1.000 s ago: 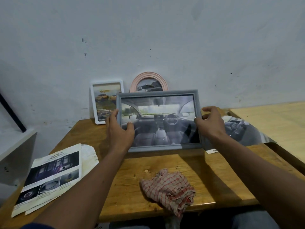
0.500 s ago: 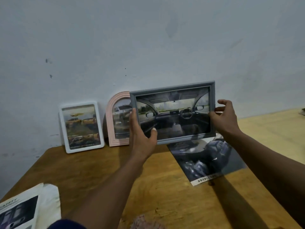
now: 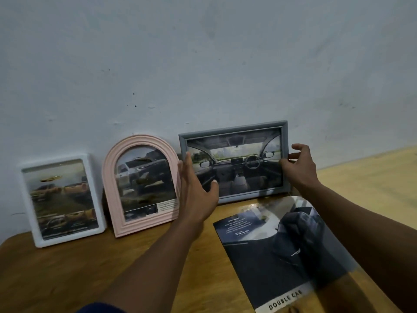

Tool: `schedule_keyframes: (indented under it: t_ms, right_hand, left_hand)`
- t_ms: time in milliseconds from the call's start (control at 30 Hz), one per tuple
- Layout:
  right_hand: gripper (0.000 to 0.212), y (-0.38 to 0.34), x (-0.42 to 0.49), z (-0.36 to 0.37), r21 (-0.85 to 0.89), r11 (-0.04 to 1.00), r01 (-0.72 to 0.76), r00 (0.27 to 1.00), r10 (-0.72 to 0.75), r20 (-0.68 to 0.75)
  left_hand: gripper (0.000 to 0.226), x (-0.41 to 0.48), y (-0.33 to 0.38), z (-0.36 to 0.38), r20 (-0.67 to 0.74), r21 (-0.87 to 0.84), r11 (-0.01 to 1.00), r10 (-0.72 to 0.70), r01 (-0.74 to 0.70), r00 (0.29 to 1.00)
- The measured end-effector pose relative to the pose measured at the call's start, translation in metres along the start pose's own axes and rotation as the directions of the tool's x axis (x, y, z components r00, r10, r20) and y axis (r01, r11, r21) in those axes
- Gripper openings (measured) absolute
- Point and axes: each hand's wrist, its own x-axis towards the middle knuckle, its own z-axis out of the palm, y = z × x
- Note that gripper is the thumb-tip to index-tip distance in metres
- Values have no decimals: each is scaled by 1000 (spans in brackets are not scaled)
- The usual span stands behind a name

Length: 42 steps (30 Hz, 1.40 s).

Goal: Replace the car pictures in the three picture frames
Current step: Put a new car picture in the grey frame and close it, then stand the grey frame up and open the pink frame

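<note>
You had the grey frame (image 3: pixel 234 159) at the back of the bench (image 3: pixel 67 279), to the right of the pink arched frame (image 3: pixel 140 184) and the white frame (image 3: pixel 61 199). All three stood along the wall (image 3: pixel 203 64) with a car picture showing.

Your left hand (image 3: pixel 196 193) pinched its left short side, thumb on the glass and fingers along the edge. Your right hand (image 3: pixel 300 168) held the right short side, thumb on the front and fingers round the back. So the hands were well apart, one per end, both clamped on that frame. The bottom edge looked down on the bench or just off it, couldn't tell which.

Handling-wise, my guess was light and stiff, so no strain. The glazed front is the fragile, slippery bit, and a thumb there leaves smears. Gripping the moulding at the short ends was the right call. I'd tilt it back so it can't flop forward. It sat just beside the pink one, so mind the left fingers squeezed in between.

The loose car page (image 3: pixel 282 251) lay flat in front, its far edge near the frame's bottom. It looked like thin glossy paper that creases easily, so lift it by an edge.
</note>
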Motion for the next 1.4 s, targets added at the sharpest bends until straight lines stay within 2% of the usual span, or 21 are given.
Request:
schedule_keyframes:
  t_ms: [133, 200, 267, 600, 833, 1000, 1200, 1300, 1400]
  right_hand:
    - [55, 7, 12, 11, -7, 1000, -3, 1000, 3, 5]
    - [56, 7, 16, 15, -7, 1000, 2, 1000, -2, 24]
    - [56, 8, 17, 19, -13, 1000, 16, 999, -16, 33]
    - [60, 7, 16, 22, -71, 997, 26, 999, -23, 38]
    - [56, -22, -14, 20, -159, 986, 54, 998, -58, -24]
    - [40, -77, -76, 48, -28, 989, 148, 968, -139, 208]
    - [30, -144, -167, 123, 9, 961, 275, 834, -243, 495]
    - [30, -156, -191, 155, -21, 956, 294, 793, -231, 564]
    - [40, -150, -191, 175, -96, 960, 264, 819, -171, 547]
  left_hand:
    - [96, 7, -8, 9, -31, 202, 979, 0, 6, 1000]
    - [94, 8, -13, 11, -53, 328, 945, 42, -23, 998]
    - [95, 9, -17, 12, -33, 375, 925, 85, -66, 996]
    - [84, 6, -22, 14, 58, 348, 933, 73, -89, 996]
    - [84, -7, -5, -15, 79, 319, 944, 67, -89, 995]
    - [78, -36, 4, -79, 72, 364, 926, 78, -98, 994]
    - [79, -83, -17, -180, -40, 428, 901, -54, 66, 998]
    - [80, -94, -36, -224, -55, 407, 904, -115, 127, 992]
    - [81, -95, -54, -243, -83, 376, 897, -217, 232, 973]
